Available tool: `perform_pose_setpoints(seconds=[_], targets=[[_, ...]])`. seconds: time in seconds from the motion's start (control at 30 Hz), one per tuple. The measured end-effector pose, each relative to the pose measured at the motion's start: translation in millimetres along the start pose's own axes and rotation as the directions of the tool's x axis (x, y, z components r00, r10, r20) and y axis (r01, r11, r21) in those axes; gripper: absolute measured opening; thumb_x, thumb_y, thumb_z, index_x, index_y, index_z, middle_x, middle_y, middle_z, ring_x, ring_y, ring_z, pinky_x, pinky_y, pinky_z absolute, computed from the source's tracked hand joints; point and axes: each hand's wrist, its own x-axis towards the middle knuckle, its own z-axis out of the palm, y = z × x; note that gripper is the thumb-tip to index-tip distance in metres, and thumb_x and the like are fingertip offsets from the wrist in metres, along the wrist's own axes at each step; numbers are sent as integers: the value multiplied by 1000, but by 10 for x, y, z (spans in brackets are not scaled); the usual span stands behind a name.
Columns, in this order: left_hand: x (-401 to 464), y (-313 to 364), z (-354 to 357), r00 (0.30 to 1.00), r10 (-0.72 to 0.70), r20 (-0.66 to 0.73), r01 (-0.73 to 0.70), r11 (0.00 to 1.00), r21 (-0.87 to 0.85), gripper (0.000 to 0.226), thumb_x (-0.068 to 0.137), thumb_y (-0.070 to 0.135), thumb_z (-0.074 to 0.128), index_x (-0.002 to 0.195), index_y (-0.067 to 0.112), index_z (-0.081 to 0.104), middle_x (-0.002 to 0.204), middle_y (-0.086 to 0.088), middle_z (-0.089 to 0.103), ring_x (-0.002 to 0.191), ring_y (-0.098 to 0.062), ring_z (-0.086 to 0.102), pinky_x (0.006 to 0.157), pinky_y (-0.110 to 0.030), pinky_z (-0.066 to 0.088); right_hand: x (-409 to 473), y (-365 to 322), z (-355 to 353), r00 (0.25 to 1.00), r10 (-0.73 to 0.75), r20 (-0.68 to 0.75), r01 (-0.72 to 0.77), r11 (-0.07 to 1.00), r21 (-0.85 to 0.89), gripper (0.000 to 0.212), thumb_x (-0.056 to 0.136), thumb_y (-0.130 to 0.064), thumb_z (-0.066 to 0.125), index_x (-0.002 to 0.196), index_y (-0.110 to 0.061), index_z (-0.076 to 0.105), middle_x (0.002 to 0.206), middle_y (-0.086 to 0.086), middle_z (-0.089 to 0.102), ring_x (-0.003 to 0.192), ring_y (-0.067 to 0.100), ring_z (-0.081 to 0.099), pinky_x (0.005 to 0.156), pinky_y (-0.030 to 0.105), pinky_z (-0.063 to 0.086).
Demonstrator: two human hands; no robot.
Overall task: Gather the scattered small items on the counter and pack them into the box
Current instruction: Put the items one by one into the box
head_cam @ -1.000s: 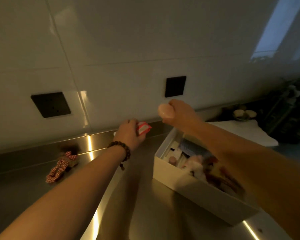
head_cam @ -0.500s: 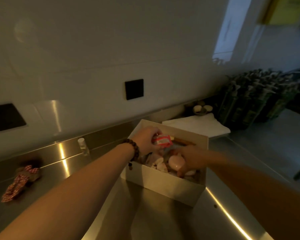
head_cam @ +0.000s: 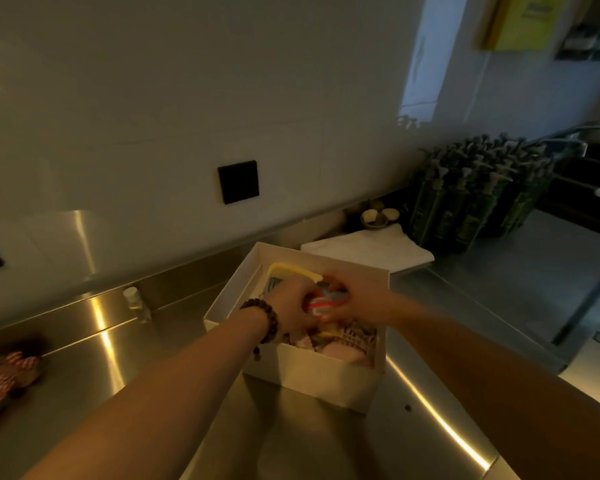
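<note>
Both hands (head_cam: pixel 326 306) have sunk deeper into box (head_cam: pixel 326 379)

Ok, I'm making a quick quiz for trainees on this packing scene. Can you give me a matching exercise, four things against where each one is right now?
Things:
1. yellow comb
2. red-and-white fabric scrunchie
3. small clear bottle
4. folded white towel

Places:
A. on the counter behind the white box, to its right
B. far left on the steel counter
C. inside the white box, at its far end
D. upright on the counter by the back ledge, left of the box

Pairs: 1-C, 2-B, 3-D, 4-A
</note>
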Motion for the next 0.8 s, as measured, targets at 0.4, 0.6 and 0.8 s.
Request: perform_pose_setpoints(seconds=[0.4, 0.6, 0.8], targets=[[39, -64, 177, 994, -106, -40, 108, 992, 59, 25, 82, 30, 65, 105, 21, 60, 104, 1, 61, 95, -17, 58, 80, -30, 48, 143, 102, 229, 984, 177, -28, -176, 919, -352, 42, 85, -36, 65, 124, -21, 59, 125, 6, 59, 115, 22, 56, 100, 34, 43], [-413, -491, -335, 900, -130, -417, 165, 985, 50, 42, 86, 26, 58, 126, 15, 50, 126, -4, 51, 116, -21, 47, 96, -30, 37, 554, -430, 464, 984, 15, -175, -48, 982, -185, 42, 87, -32, 64, 124, -14, 58, 123, 6, 61, 111, 20, 57, 88, 24, 39], [-1194, -1184, -733, 719, -349, -601, 406, 913, -45, 49, 85, 30, 58, 130, 12, 47, 129, -7, 51, 120, -23, 44, 102, -35, 37, 1295, -1134, 1171, 988, -112, -109, 98, 988, -122, 47, 85, -29, 67, 128, -13, 55, 129, 9, 55, 117, 23, 53, 93, 27, 39]])
